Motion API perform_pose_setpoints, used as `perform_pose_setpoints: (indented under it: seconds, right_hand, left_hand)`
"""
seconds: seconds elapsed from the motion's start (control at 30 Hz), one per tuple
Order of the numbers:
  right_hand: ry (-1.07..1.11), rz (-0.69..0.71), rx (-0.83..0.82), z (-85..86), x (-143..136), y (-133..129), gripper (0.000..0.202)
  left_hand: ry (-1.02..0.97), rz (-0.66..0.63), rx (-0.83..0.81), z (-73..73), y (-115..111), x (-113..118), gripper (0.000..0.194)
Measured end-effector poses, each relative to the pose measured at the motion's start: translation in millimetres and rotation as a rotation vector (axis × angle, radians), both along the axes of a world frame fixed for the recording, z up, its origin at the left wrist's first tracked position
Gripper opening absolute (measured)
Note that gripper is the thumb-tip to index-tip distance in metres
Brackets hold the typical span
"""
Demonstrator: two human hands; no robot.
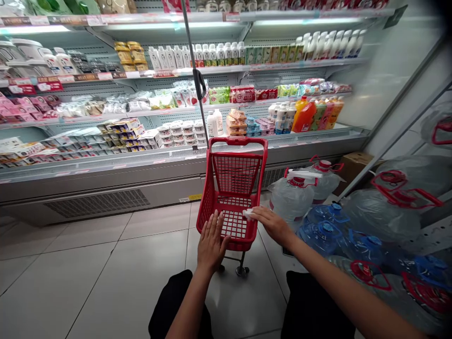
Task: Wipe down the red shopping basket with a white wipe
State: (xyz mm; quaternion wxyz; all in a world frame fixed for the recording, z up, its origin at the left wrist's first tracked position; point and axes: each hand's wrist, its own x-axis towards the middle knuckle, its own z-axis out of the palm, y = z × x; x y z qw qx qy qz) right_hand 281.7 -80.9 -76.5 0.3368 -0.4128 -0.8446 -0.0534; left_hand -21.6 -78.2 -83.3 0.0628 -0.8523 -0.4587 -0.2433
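Observation:
A small red plastic shopping cart (262, 181) stands in front of me, its lattice basket facing me. My left hand (211, 240) is at the near left side of the basket, fingers stretched out flat and together, with nothing in it. It looks to be against the rim, though contact is hard to tell. At the basket's right side, my right hand (271, 223) pinches a small crumpled white tissue (248, 213) in its fingertips, over the right rim. The cart's lower frame and wheels (242, 270) show beneath the basket.
An open refrigerated display case (106, 174) with dairy and drinks spans the back. Its door edge with a black handle (199, 84) rises behind the cart. Large water bottles (291, 200) crowd the right, near a cardboard box (355, 162). Pale floor tiles (141, 282) lie at left.

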Motion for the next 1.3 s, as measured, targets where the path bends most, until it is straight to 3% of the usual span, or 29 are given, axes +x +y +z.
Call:
perform_pose_setpoints:
  seconds: [0.17, 0.3, 0.4, 0.5, 0.6, 0.7, 0.83, 0.93, 1.03, 1.1, 1.17, 1.3]
  right_hand:
    - [-0.065, 0.149, 0.017, -7.8, -53.8, -37.6, 0.056]
    - [-0.159, 0.272, 0.041, -7.0, -73.3, -40.5, 0.057]
    - [-0.174, 0.236, 0.052, -1.9, -53.2, -17.1, 0.064]
    - [-0.139, 0.07, 0.071, 1.4, -11.2, 15.8, 0.073]
    - [-0.106, -0.115, 0.104, 3.1, 27.0, 38.2, 0.076]
    - [-0.069, -0.212, 0.125, 3.9, 33.3, 37.9, 0.078]
    - [-0.021, -0.178, 0.066, -1.8, -18.6, 8.8, 0.076]
    - [-0.008, -0.089, 0.051, -10.6, -70.5, -14.7, 0.076]
    - [-0.04, 0.022, 0.078, -14.9, -94.6, -23.7, 0.074]
    - [-0.093, 0.082, 0.077, -12.0, -85.4, -19.8, 0.074]
    - [-0.139, 0.077, 0.073, -4.6, -57.1, -10.5, 0.076]
    - [-0.124, -0.127, 0.107, 15.6, 23.5, 10.0, 0.077]
  left_hand:
    - [-0.064, 0.13, -0.027, -1.3, 21.4, -28.4, 0.07]
    - [-0.091, 0.232, -0.041, -0.8, 22.1, -34.6, 0.075]
    - [-0.068, 0.149, -0.02, -1.1, 7.8, -22.2, 0.079]
    - [-0.036, 0.073, -0.017, -2.0, -4.4, -10.1, 0.081]
    - [-0.026, 0.081, -0.026, -2.5, -2.8, -11.9, 0.084]
    - [-0.015, 0.087, -0.028, -2.5, 8.4, -21.8, 0.081]
    - [-0.032, 0.102, -0.016, -1.1, 17.1, -19.8, 0.076]
    - [-0.104, 0.067, 0.01, 0.7, 12.8, -0.7, 0.068]
    - [-0.128, 0.025, 0.029, 1.4, 5.5, 16.4, 0.067]
    - [-0.089, 0.022, 0.037, 1.9, 2.7, 18.3, 0.072]
    - [-0.039, 0.031, 0.03, 3.7, 2.6, 12.4, 0.078]
    - [0.019, 0.059, 0.0, 10.4, 7.8, -8.0, 0.075]
